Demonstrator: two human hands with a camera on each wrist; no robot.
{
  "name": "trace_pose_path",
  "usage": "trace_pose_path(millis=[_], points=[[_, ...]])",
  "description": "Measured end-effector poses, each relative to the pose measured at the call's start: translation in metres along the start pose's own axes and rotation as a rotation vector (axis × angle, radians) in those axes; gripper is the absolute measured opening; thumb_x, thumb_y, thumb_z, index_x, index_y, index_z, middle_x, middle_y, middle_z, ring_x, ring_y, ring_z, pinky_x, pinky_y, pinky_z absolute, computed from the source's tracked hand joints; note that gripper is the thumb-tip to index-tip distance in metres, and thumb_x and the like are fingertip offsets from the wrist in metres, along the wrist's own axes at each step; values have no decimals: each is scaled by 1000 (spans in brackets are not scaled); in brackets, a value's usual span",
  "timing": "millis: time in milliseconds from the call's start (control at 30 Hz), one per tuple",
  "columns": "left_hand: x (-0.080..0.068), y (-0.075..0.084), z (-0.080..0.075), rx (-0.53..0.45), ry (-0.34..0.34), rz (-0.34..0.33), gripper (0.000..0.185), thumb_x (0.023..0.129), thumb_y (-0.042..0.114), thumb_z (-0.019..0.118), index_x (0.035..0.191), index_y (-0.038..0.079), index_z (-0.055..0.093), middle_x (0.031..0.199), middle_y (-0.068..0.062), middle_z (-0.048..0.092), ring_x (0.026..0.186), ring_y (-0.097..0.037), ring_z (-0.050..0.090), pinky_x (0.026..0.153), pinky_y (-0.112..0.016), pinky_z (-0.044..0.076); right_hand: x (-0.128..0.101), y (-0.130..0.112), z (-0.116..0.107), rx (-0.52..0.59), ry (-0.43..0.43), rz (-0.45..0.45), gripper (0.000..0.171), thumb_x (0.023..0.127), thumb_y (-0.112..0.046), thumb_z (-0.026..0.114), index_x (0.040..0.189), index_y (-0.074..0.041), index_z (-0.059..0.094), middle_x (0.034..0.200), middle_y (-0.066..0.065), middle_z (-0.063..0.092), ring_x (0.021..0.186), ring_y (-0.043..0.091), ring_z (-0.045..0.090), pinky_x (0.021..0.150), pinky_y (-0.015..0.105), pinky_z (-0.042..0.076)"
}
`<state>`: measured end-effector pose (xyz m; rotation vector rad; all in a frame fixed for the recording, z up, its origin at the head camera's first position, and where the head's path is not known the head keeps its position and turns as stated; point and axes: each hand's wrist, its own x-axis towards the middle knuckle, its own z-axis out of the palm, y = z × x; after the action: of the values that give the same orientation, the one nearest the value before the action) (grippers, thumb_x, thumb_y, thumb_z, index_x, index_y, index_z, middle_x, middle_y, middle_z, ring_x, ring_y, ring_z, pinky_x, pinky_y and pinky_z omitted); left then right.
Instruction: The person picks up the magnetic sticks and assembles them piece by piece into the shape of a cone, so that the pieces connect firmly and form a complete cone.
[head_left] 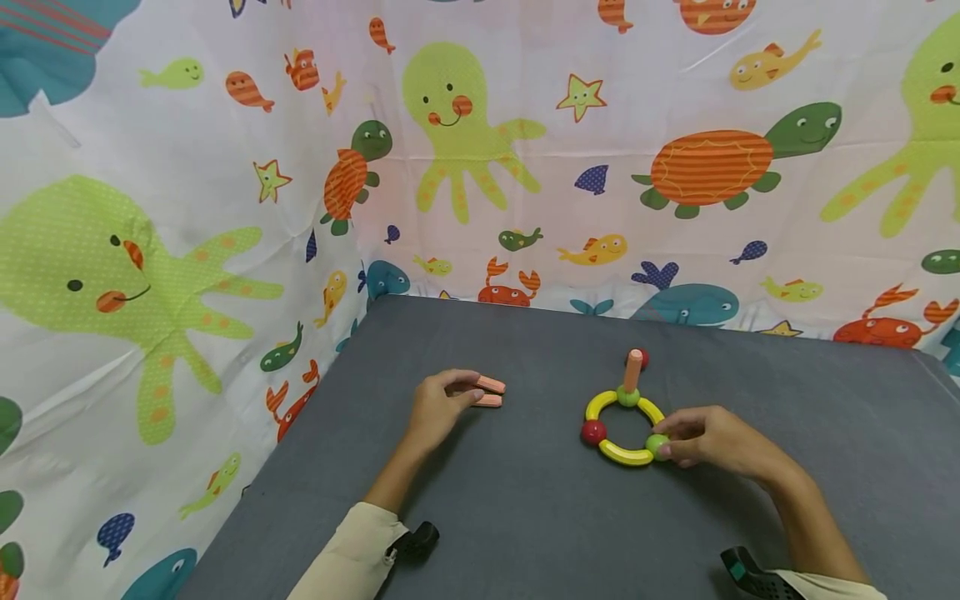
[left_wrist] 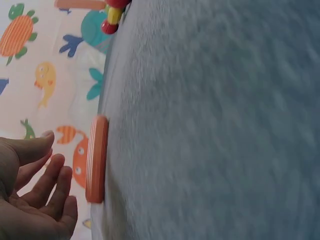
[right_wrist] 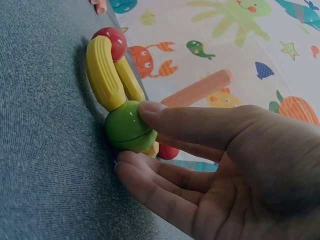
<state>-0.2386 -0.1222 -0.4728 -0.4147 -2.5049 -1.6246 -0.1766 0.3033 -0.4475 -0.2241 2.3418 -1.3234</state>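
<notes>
Grey worktop (head_left: 525, 517) under a sea-animal curtain (head_left: 187, 208) holds a toy ring (head_left: 624, 427), whose green ball (right_wrist: 127, 129) the right hand (head_left: 712, 440) pinches, while the left hand (head_left: 438, 408) rests loosely spread beside two orange sticks (head_left: 489, 392), probably picked next.

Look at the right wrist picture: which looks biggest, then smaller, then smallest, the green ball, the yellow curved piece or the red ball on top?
1. Yellow curved piece
2. Green ball, nearest the camera
3. Red ball, farthest away
</notes>
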Motion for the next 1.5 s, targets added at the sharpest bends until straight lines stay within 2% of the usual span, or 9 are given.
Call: trace_pose_path(millis=[133, 400, 700, 800, 1100, 1233, 1500], points=[[-4, -5, -9, 28, -7, -38, 33, 98, 8, 77, 130, 0, 73, 129, -15, 74, 115, -34, 71, 98, -51, 57, -1, 0, -1, 7, -10, 10, 42, 99, -18, 76, 132, 7, 67, 109, 12, 73, 95, 26, 71, 81, 35, 63], [-3, -11, -16, 94, -28, -74, 35, 91, 10, 84, 124, 2, 77, 121, -14, 77, 110, -31, 72, 97, -49, 56, -2, -1, -3, -6, -16, 35, 44, 100, -20, 73, 135, 6, 66, 112, 12, 73, 96, 26, 71, 82, 37, 63], [-3, -16, -18, 175, -65, -83, 29, 91, 8, 84, 119, 3, 79, 115, -10, 79, 104, -27, 72, 90, -43, 57, -4, 1, -4, 27, -52, 27, 43, 102, -16, 69, 138, 8, 64, 111, 13, 74, 93, 28, 72, 79, 39, 63], [-3, -16, -17, 187, -84, -89, 29, 90, 8, 85, 118, 4, 79, 114, -9, 79, 103, -27, 72, 90, -43, 58, -4, 1, -3, 59, -71, 30, 43, 102, -15, 70, 137, 9, 64, 106, 14, 75, 89, 29, 73, 77, 40, 64], [0, -17, -11, 237, -134, -110, 29, 85, 3, 87, 113, 8, 81, 103, -4, 80, 87, -14, 68, 80, -36, 55, -2, 2, -2, 94, -109, 33, 41, 101, -15, 72, 135, 9, 66, 101, 15, 77, 83, 28, 76, 71, 40, 64], [0, -14, -8, 248, -138, -96, 27, 89, 4, 84, 116, 9, 80, 104, -4, 80, 89, -14, 70, 81, -36, 57, -1, 2, 0, 116, -120, 23, 40, 102, -14, 72, 133, 9, 67, 100, 16, 77, 81, 28, 76, 71, 41, 65], [0, 1, 7, 228, -139, -38, 31, 98, 8, 76, 129, 9, 76, 114, -8, 77, 95, -20, 70, 85, -42, 58, 1, -5, 7, 132, -123, 20, 40, 101, -15, 73, 133, 10, 67, 95, 16, 77, 80, 28, 76, 70, 41, 65]])
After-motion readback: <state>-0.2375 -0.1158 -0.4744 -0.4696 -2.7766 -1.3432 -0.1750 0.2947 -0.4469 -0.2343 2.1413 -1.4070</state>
